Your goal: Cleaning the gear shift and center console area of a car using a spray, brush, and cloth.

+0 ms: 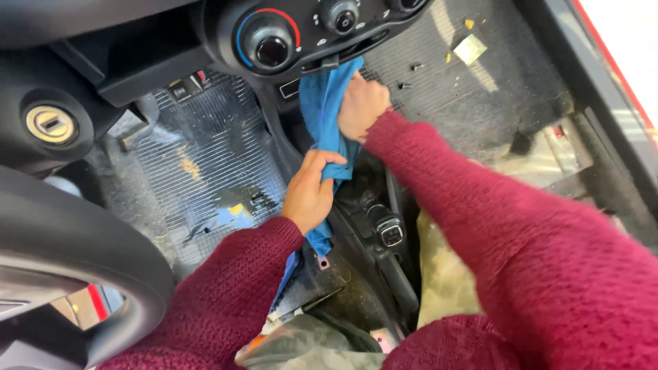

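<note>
The right hand (361, 104) is closed on the upper end of a blue microfibre cleaning cloth (323, 109), pressing it against the lower edge of the black plastic centre console (312, 51) just under the round heater dial with the red and blue arc (272, 42). The left hand (310, 194) grips the same cloth lower down, fingers curled over its fold, so the cloth runs in a strip between the two hands and hangs on past the left one toward the floor. Both arms wear knitted dark red sleeves (493, 226).

Just right of the left hand stands the black gear lever with its folded boot (388, 229), close beside the hanging cloth. To the left lies the dusty ribbed rubber floor mat of the driver's side (205, 171), with yellowish crumbs on it. To the right, past the right forearm, the grey passenger-side mat (473, 89) carries scraps of paper and grit. The dark steering wheel rim (75, 253) fills the lower left, and the round metal ignition lock (50, 124) sits above it.
</note>
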